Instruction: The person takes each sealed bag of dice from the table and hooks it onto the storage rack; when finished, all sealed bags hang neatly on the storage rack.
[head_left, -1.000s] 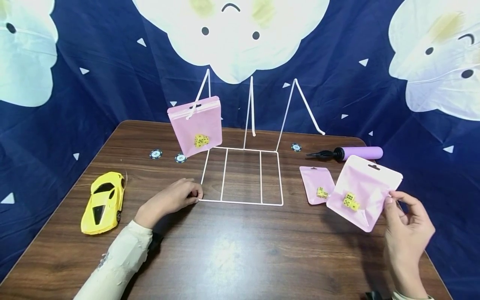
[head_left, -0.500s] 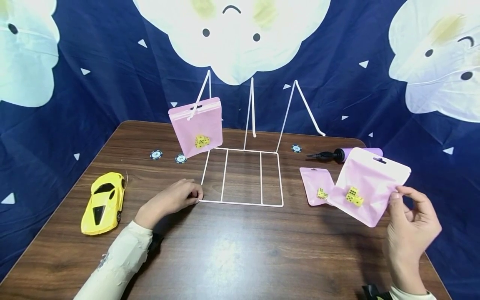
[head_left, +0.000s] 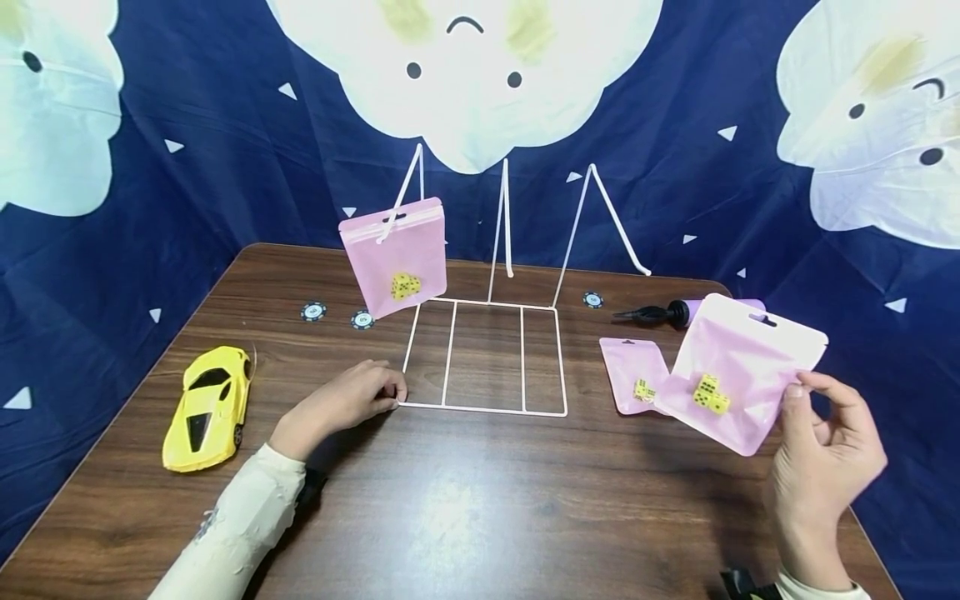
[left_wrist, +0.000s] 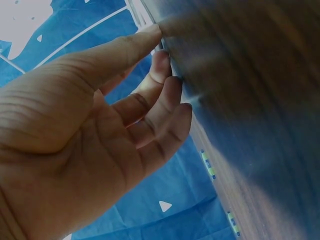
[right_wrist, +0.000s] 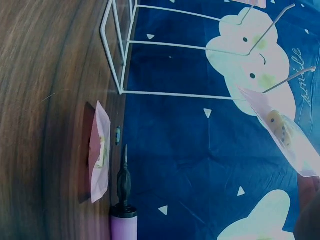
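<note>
R hand [head_left: 832, 460] pinches bag [head_left: 750, 362] by edge, mid-right of frame; L hand [head_left: 356, 392] seems to pinch rack [head_left: 483, 409] corner (wrist view dim). Prob. hanging step; next calls for lining bag up w/ middle hook [head_left: 507, 217].

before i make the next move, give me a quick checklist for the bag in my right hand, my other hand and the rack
1. Right hand pinching the held bag by its edge: ok.
2. Hang hole uncovered: ok.
3. Held bag's seal fully closed: cannot tell.
4. Left hand at the near left corner of the rack: ok.
5. Middle hook and right hook bare: ok; only the left hook carries a hung bag.
6. Held bag lined up with a hook: not ok, it is off to the right of the rack.
</note>
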